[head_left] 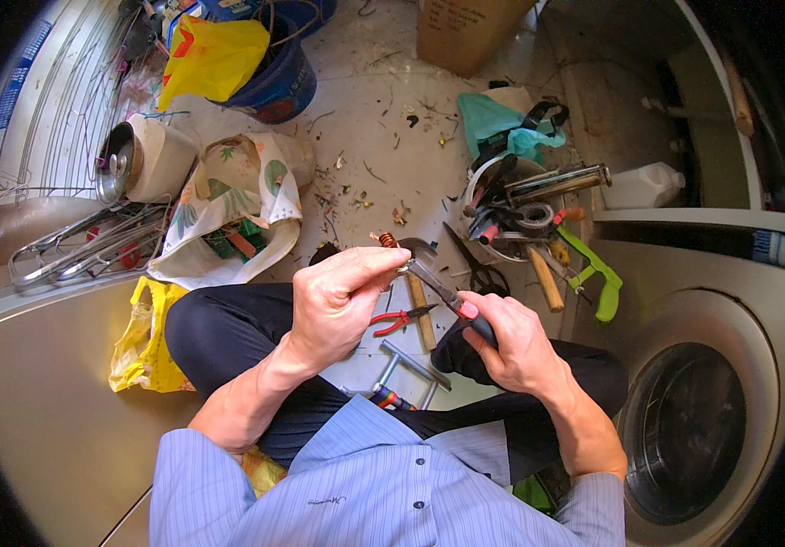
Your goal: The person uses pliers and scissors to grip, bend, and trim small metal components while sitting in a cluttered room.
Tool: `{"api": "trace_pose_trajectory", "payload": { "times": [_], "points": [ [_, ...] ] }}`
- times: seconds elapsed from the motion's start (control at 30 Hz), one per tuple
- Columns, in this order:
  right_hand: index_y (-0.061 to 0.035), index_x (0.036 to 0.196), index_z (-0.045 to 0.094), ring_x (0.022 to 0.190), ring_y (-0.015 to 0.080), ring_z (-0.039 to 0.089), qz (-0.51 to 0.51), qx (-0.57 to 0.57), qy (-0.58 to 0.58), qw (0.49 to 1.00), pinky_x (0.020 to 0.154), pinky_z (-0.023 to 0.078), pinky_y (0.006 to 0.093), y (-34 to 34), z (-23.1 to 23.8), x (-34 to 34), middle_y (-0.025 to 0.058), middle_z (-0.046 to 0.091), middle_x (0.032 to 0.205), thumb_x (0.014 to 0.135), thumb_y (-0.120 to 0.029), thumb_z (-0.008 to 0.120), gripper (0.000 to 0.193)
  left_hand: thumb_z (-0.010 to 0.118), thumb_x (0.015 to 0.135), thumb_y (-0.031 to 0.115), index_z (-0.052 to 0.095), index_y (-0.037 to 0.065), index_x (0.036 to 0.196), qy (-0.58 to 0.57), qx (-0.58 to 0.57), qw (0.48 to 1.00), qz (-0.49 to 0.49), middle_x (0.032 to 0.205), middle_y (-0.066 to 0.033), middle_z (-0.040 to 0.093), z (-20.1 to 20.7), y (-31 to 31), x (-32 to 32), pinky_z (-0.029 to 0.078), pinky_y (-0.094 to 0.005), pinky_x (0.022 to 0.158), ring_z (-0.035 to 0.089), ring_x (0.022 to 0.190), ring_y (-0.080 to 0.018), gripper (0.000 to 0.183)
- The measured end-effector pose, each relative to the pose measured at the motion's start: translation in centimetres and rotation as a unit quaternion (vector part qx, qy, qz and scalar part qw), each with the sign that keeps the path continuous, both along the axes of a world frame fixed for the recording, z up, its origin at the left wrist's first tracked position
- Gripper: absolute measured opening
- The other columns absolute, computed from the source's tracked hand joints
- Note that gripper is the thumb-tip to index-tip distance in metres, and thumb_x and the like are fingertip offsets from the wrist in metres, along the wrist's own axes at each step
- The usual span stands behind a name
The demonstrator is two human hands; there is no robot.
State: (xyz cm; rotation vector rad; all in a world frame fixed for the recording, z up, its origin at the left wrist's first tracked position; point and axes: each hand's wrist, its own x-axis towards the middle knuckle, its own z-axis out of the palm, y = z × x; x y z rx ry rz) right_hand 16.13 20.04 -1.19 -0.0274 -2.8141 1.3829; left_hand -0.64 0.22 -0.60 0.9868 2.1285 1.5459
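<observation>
In front of my chest, my left hand (342, 292) is closed with its fingers pinched around a small part with a coil of copper wire (386, 240) poking out beyond the fingertips. My right hand (522, 342) wraps round the dark grip of a pair of pliers (435, 283). The metal jaws of the pliers reach left to my left fingertips, at the part; what exactly they grip is hidden. Below them on the floor lie red-handled pliers (402, 319), a hammer with a wooden handle (422, 314) and a grey metal T-shaped tool (402, 365).
Scissors (476, 264) lie ahead, beside a bucket of tools (502, 196). A patterned bag (237, 196) and a yellow bag (146, 342) stand left. A blue bucket (274, 87) and a cardboard box (465, 32) are farther off. A front-loading washing machine (739, 337) stands right. Scraps litter the floor.
</observation>
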Motion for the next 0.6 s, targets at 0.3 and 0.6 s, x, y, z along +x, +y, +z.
{"api": "trace_pose_trajectory", "payload": {
  "times": [0.3, 0.6],
  "points": [
    [-0.0030, 0.125, 0.053, 0.083, 0.0374, 0.061, 0.015, 0.079, -0.039, 0.996, 0.070, 0.050, 0.0445, 1.0, 0.5, 0.1, 0.0155, 0.059, 0.091, 0.071, -0.001, 0.071, 0.056, 0.065, 0.081, -0.011, 0.073, 0.000, 0.105, -0.004, -0.020, 0.997, -0.072, 0.092, -0.0135, 0.073, -0.1, -0.1, -1.2, 0.057, -0.0274, 0.070, 0.071, 0.079, -0.0184, 0.028],
    [-0.0030, 0.116, 0.055, 0.081, 0.0381, 0.061, 0.019, 0.093, -0.063, 0.994, 0.068, 0.051, 0.0453, 1.5, 0.5, 0.9, 0.0151, 0.058, 0.088, 0.071, 0.000, 0.068, 0.047, 0.062, 0.086, -0.009, 0.071, 0.000, 0.111, -0.163, -0.057, 0.979, -0.108, 0.098, -0.0114, 0.073, -0.4, -0.1, -1.3, 0.058, -0.0278, 0.071, 0.071, 0.083, -0.0169, 0.029]
  ]
}}
